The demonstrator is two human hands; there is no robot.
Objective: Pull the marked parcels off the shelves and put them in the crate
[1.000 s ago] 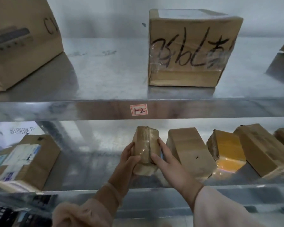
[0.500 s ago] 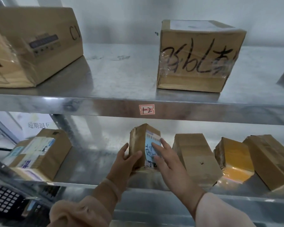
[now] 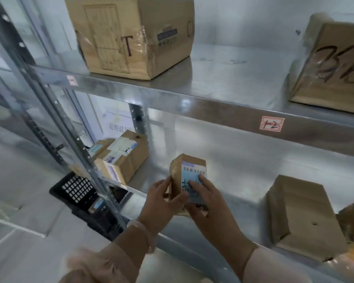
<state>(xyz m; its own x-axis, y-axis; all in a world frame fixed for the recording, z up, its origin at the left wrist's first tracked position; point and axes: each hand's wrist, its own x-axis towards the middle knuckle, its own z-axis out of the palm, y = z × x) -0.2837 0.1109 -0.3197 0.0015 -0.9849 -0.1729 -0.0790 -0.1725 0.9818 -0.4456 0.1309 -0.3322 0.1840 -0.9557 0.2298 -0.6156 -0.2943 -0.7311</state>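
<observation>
Both hands are gripping the small parcel (image 3: 189,176) upright over the lower shelf (image 3: 243,170), near its front edge: left hand (image 3: 161,201) is pinching the taped left side, right hand (image 3: 204,199) is pressing fingers flat on the blue label. It is judged light, stiff cardboard, with slick tape, so holding opposite faces suits. The upright post (image 3: 70,139) is standing between parcel and black crate (image 3: 80,197) lower left; open room is lying toward the person.

small brown parcel (image 3: 189,176) upright above the lower shelf, blue barcode label facing out.
</observation>
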